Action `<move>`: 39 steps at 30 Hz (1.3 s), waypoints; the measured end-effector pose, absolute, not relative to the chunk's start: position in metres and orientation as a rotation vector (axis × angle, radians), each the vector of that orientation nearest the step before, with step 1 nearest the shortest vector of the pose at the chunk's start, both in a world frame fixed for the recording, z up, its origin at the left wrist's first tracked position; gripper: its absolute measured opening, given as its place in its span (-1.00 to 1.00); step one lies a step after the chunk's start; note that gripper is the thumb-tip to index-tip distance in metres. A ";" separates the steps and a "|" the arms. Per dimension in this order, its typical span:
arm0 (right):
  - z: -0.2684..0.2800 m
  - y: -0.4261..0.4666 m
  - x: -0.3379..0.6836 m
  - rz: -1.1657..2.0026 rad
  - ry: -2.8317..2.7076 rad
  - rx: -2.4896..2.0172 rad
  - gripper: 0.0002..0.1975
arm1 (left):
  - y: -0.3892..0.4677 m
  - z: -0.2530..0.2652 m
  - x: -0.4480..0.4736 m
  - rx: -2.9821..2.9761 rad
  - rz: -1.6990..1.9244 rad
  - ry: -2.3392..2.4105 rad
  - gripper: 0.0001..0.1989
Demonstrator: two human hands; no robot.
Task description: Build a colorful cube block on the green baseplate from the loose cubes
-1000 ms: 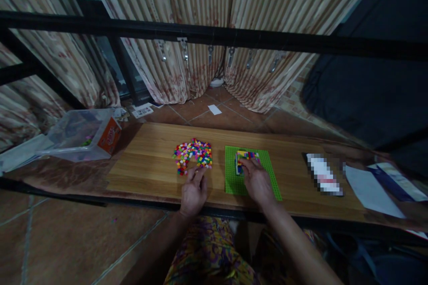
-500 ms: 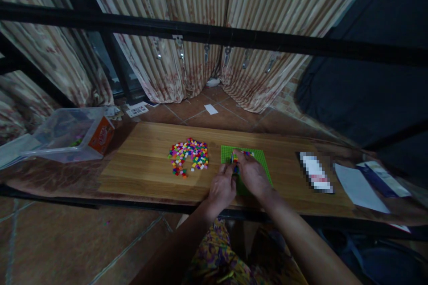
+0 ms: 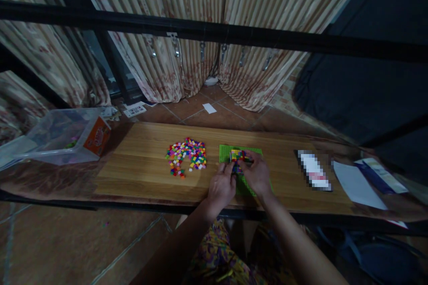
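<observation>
A small build of multicoloured toy bricks [image 3: 238,156] stands on a green studded baseplate [image 3: 225,148], its near part covered by my fingers. At its near left corner, my left hand [image 3: 222,188] has its fingers bent together and pressed against the bricks. My right hand [image 3: 257,173] curls round the right side of the build, thumb and fingers closed on it. Any single small brick between the fingertips is too small to make out. To the left lies a loose pile of tiny coloured bricks [image 3: 197,149] on the wooden board [image 3: 140,164].
A clear plastic box [image 3: 63,142] with an orange label stands at the far left. On the right lie a blurred-out flat object [image 3: 314,170], a white sheet [image 3: 359,185] and a blue-and-white packet [image 3: 381,176]. A black bar [image 3: 200,27] crosses beyond the table.
My right hand has shifted right and drawn back from the top of the brick build, uncovering more of it. My left hand stays at the near left corner. The view has shifted slightly.
</observation>
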State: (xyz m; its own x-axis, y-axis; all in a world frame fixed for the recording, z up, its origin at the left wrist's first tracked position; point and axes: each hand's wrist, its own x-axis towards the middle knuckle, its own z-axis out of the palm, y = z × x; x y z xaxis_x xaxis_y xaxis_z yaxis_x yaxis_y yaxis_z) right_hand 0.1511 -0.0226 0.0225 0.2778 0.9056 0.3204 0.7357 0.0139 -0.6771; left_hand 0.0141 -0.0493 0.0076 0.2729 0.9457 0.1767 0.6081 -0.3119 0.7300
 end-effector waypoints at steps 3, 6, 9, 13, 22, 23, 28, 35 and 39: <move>0.022 -0.020 0.149 0.257 -1.506 -1.789 -0.62 | -0.049 0.006 0.014 2.032 0.839 1.386 -0.53; 0.019 -0.018 0.148 0.292 -1.486 -1.778 -0.65 | -0.050 0.003 0.015 2.048 0.869 1.378 -0.53; 0.015 -0.016 0.149 0.339 -1.458 -1.750 -0.66 | -0.051 0.001 0.015 2.052 0.864 1.399 -0.54; 0.012 -0.013 0.151 0.386 -1.438 -1.747 -0.66 | -0.051 0.004 0.016 2.047 0.844 1.411 -0.54; 0.020 -0.013 0.143 0.305 -1.472 -1.801 -0.65 | -0.049 0.007 0.017 2.038 0.844 1.416 -0.52; 0.021 -0.015 0.143 0.294 -1.474 -1.790 -0.65 | -0.049 0.007 0.016 2.046 0.848 1.404 -0.51; 0.022 -0.026 0.148 0.290 -1.447 -1.646 -0.62 | -0.057 0.009 -0.001 2.061 0.883 1.422 -0.51; 0.001 -0.063 0.210 0.073 -1.381 -1.762 -0.63 | -0.070 0.013 -0.080 1.944 0.994 1.691 -0.69; -0.018 -0.076 0.248 -0.037 -1.432 -1.921 -0.58 | -0.074 0.015 -0.126 1.893 0.982 1.881 -0.77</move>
